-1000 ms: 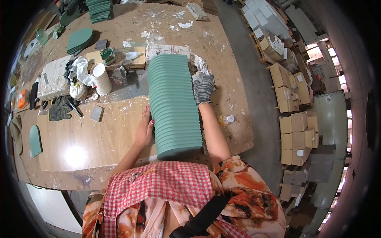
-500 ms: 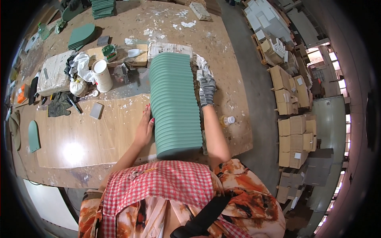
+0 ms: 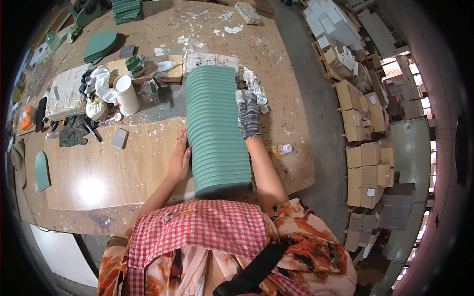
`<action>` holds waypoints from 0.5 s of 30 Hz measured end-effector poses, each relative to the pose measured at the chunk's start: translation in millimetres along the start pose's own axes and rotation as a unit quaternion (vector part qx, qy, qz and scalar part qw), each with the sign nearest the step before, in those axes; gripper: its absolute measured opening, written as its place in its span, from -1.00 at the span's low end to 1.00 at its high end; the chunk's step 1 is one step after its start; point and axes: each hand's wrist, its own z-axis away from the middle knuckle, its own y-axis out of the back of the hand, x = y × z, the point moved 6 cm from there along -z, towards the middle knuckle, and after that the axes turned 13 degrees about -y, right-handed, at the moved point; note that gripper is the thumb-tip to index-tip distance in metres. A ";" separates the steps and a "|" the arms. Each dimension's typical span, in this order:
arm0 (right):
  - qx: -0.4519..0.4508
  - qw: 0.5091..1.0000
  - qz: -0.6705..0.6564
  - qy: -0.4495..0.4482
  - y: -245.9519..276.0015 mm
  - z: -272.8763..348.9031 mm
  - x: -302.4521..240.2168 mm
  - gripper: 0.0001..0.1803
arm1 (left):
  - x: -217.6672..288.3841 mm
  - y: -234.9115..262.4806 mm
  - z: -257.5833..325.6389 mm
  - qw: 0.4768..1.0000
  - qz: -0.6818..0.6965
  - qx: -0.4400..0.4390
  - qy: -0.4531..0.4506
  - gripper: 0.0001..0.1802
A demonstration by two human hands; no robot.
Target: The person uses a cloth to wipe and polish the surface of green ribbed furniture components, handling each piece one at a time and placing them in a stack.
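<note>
A long row of green arch-shaped panels point(image 3: 218, 133), packed face to face, stretches away from me across the workbench. Along its left side rests my left hand point(image 3: 179, 160), bare, with fingers extended against the panel edges. My right hand point(image 3: 249, 116), in a grey striped work glove with whitish fingertips, lies along the row's right side. Its fingers are stretched out; the palm side is hidden. Just beyond and to the right of that glove is a crumpled white cloth point(image 3: 254, 84). A white-smeared block point(image 3: 211, 60) stands at the row's far end.
A small bottle with a white cap point(image 3: 285, 149) lies right of my forearm. To the left are a white cup point(image 3: 126, 96), a dark glove point(image 3: 74, 132), a grey block point(image 3: 120, 138) and a single green panel point(image 3: 42, 170). More green panels point(image 3: 100, 45) are stacked farther back.
My right hand has shifted left, away from the white cloth and in against the row of panels, its fingers straightening. My left hand stays where it was.
</note>
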 end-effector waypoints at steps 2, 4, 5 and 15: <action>-0.003 1.000 0.008 0.000 1.8 -3.3 2.6 -0.49 | -0.7 -1.3 -0.7 1.000 -0.001 0.001 -0.003 -0.38; -0.012 0.999 -0.033 0.025 4.4 -11.6 5.9 -0.51 | 0.7 -4.0 -2.6 1.000 -0.001 -0.001 -0.010 -0.38; -0.007 0.999 -0.032 0.025 9.8 -16.6 9.5 -0.51 | 2.4 -5.2 -4.1 1.000 0.004 0.001 -0.018 -0.38; 0.063 0.993 0.095 0.025 -0.1 -41.6 -7.4 -0.58 | 0.1 -0.7 -1.2 1.000 -0.006 -0.009 0.011 -0.37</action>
